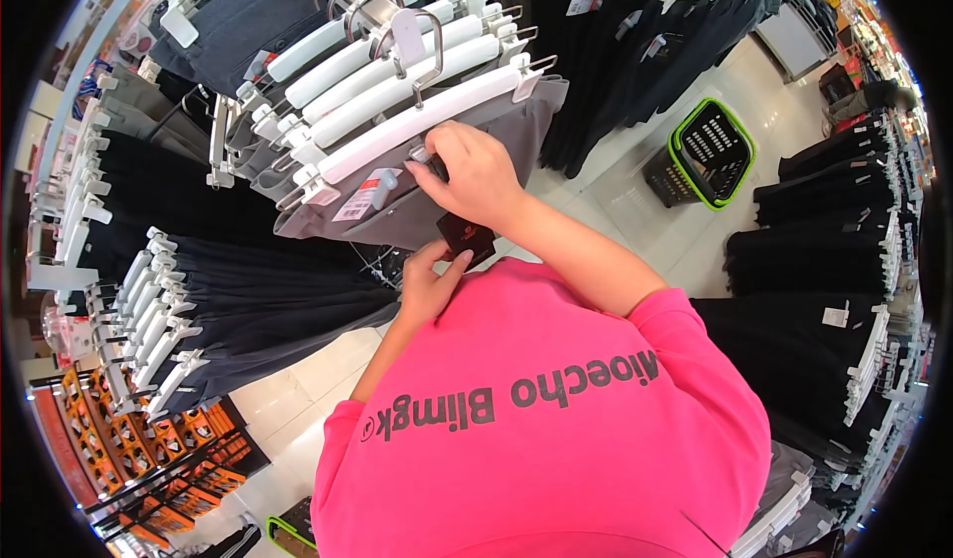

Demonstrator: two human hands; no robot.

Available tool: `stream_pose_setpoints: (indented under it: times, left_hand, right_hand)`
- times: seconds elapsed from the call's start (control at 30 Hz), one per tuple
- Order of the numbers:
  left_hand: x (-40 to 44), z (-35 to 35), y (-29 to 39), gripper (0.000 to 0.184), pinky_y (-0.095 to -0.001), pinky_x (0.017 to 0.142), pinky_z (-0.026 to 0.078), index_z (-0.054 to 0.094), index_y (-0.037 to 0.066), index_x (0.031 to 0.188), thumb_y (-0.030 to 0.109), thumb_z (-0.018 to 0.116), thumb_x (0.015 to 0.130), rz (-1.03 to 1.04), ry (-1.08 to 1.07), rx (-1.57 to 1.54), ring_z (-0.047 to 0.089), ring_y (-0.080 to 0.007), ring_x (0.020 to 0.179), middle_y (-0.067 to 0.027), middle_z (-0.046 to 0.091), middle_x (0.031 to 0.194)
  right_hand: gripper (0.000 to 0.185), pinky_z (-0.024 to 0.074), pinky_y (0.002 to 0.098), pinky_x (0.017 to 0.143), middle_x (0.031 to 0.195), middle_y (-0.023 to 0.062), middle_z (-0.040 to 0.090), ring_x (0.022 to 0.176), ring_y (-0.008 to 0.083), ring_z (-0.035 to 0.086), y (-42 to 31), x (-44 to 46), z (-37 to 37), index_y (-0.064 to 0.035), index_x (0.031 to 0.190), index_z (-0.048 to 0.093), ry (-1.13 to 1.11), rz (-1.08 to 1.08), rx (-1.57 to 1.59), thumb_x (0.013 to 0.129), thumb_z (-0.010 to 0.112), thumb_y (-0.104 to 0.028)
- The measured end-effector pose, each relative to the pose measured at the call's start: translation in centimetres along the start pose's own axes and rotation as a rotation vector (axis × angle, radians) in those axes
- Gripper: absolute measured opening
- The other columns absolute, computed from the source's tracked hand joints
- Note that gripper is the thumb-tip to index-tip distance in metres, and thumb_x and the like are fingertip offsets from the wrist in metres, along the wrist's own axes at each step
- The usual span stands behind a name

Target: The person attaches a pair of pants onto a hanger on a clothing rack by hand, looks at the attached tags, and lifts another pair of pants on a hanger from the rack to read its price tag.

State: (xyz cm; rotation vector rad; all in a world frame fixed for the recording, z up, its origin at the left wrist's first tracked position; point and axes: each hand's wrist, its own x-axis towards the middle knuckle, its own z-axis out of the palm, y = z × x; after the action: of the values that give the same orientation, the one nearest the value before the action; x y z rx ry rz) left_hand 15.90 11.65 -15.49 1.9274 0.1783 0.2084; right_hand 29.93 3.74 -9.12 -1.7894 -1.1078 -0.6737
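Observation:
Grey trousers (407,210) hang from a white clip hanger (427,126) at the front of a metal rail. My right hand (472,176) is at the top of the trousers, its thumb and fingers pinched together near a small clear piece; what they grip is too small to tell. Lower down, my left hand (429,280) holds a dark tag (467,238) with small red print between thumb and fingers. A white and red price label (357,201) with a grey security tag (378,183) hangs on the trousers, left of my right hand.
More white hangers with grey clothes stand behind on the rail. Black garments (268,290) hang at the left, others (814,349) at the right. A black basket with a green rim (751,151) stands on the floor, and part of another (283,536) shows at the bottom.

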Motion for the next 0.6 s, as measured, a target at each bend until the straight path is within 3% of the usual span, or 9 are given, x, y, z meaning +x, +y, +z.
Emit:
stream_pose_setpoints:
  times: [0.6]
  left_hand:
    - [0.12,-0.01,-0.46,0.016,-0.0281,0.064,0.046,0.061,-0.003,0.088,0.009,0.063,0.077,-0.039,0.024,0.007,0.061,-0.0173,0.067,-0.0116,0.063,0.074]
  right_hand:
    - [0.021,0.0441,0.0302,0.048,0.065,0.0085,0.051,0.054,0.0216,0.054,0.13,0.17,0.55,-0.0023,0.075,0.047,0.043,0.041,0.086,0.069,0.067,-0.006]
